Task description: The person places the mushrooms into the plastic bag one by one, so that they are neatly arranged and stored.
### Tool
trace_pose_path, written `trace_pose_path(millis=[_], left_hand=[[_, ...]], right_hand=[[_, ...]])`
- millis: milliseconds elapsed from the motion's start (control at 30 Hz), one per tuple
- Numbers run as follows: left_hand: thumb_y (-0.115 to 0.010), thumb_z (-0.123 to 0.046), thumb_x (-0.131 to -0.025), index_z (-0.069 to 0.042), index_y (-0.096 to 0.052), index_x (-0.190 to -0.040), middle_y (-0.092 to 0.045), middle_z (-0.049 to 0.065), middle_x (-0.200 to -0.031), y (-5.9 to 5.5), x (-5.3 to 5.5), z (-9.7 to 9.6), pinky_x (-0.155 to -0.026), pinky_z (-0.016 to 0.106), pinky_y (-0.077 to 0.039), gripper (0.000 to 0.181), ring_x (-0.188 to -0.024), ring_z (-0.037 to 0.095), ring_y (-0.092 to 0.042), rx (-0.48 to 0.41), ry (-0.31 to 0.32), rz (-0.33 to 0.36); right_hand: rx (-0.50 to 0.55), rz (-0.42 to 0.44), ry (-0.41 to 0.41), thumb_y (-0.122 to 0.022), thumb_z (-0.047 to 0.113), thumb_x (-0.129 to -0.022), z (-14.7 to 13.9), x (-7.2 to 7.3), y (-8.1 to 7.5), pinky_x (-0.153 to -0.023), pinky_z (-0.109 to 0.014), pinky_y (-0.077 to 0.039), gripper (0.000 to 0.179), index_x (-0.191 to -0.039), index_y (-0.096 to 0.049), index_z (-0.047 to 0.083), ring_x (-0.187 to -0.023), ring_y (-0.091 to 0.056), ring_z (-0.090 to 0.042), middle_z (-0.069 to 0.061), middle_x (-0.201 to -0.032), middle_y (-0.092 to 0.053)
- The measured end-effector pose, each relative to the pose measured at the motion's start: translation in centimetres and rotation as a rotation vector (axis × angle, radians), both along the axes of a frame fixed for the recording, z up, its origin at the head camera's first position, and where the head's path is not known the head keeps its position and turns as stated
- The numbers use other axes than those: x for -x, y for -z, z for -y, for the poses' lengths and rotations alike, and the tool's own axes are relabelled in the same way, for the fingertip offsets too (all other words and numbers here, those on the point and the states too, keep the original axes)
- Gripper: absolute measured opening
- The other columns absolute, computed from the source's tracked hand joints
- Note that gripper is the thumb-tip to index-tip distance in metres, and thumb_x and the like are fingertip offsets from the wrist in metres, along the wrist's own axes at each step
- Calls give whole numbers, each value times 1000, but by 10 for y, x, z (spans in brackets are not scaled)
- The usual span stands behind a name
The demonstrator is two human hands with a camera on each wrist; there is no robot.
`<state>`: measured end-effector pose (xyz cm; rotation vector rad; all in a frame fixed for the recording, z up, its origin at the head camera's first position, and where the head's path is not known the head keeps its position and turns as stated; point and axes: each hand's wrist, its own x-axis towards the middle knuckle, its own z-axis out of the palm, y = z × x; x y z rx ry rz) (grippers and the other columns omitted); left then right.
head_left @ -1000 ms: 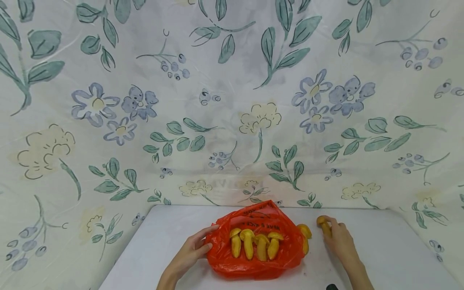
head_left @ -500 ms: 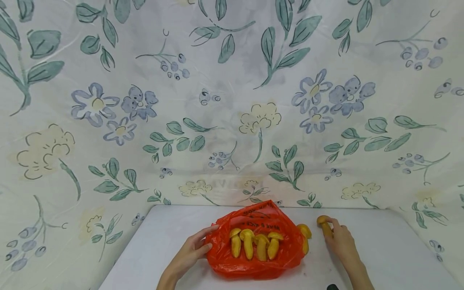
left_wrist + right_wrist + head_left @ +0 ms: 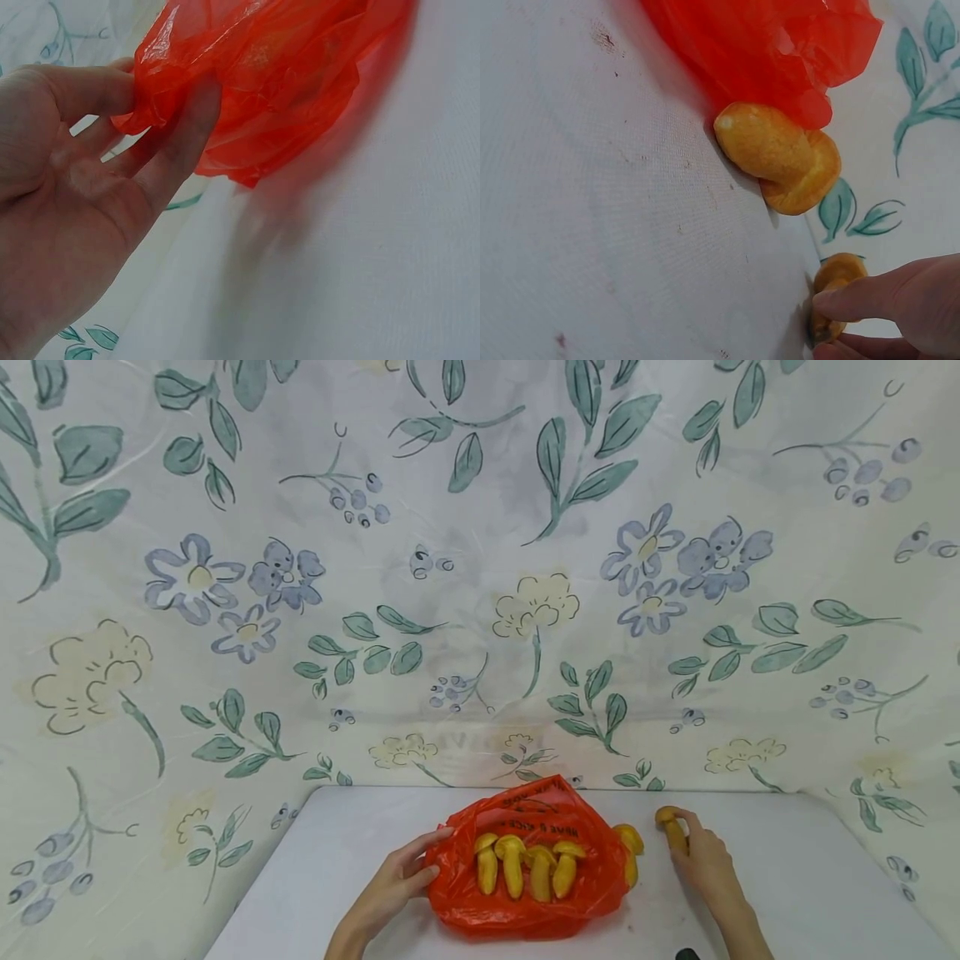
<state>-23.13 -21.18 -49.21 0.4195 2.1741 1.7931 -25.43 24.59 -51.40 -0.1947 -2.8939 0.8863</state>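
Note:
A red plastic bag (image 3: 487, 923) with dark print lies mouth toward me on the white table. Several yellow-brown mushrooms (image 3: 513, 868) stand side by side within its opening. My left hand (image 3: 390, 881) holds the bag's left edge; in the left wrist view the thumb and fingers pinch the crinkled red film (image 3: 277, 97). Another mushroom (image 3: 769, 146) lies on the table, touching or very near the bag's right side. Further right, my right hand (image 3: 708, 864) pinches one mushroom (image 3: 667, 818) by its stem, cap pointing away. The right wrist view shows that mushroom's cap (image 3: 841, 268) beyond the thumb.
A white table (image 3: 810, 860) carries everything. Behind it hangs a floral-patterned sheet (image 3: 480, 693). A small dark object (image 3: 686, 954) pokes in at the bottom edge. Dark specks (image 3: 604, 37) mark the tabletop.

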Motion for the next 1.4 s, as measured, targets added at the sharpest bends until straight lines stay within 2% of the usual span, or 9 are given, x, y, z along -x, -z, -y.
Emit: trace_pose_path(millis=[367, 667, 1100, 1400], left_hand=[[-56, -23, -99, -17, -39, -151, -28, 21, -159, 1, 0, -2, -90, 35, -58, 55, -134, 34, -49, 5, 8, 13], [-58, -25, -99, -19, -39, -151, -30, 20, -158, 0, 5, -5, -89, 36, -59, 55, -131, 33, -51, 7, 6, 13], [-59, -24, -98, -18, -39, -150, -29, 20, -159, 0, 4, -6, -89, 36, -59, 56, -132, 34, -49, 15, -19, 33], [-58, -21, -99, -19, -39, -151, -29, 20, -159, 2, 7, -3, -88, 36, -59, 56, -130, 31, -51, 9, 3, 24]], right_hand=[[-6, 36, 8, -64, 2, -88, 2, 2, 0, -73, -46, -54, 62, -143, -37, -1, -84, -58, -29, -27, -102, -60], [-8, 31, 12, -63, 2, -88, 1, 1, -2, -73, -45, -54, 61, -143, -36, -1, -84, -57, -29, -27, -103, -59], [-7, 16, -3, -65, 1, -87, 2, 1, -2, -68, -41, -53, 60, -142, -40, 2, -79, -54, -27, -23, -98, -60], [-10, 3, -3, -63, 4, -89, 2, 1, 0, -73, -47, -55, 56, -141, -43, 1, -81, -57, -27, -22, -98, -62]])
